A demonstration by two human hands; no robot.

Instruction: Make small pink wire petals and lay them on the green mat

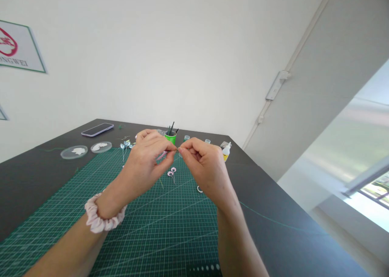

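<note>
Above the green cutting mat, my left hand and my right hand meet fingertip to fingertip. Each pinches with thumb and forefinger; what lies between the tips is too small to make out. Beyond the gap of my left thumb and forefinger, something pinkish shows in part. Two small pale pink loops on thin stems lie on the mat below my hands. A white ring is beside my right wrist, partly covered. Pale blue petal-like pieces on wire stems stand left of my left hand.
Behind my hands is a green cup holding dark tools. A glue bottle stands at right, small jars at the back. Two clear dishes with white material and a phone lie left. Green thread trails right.
</note>
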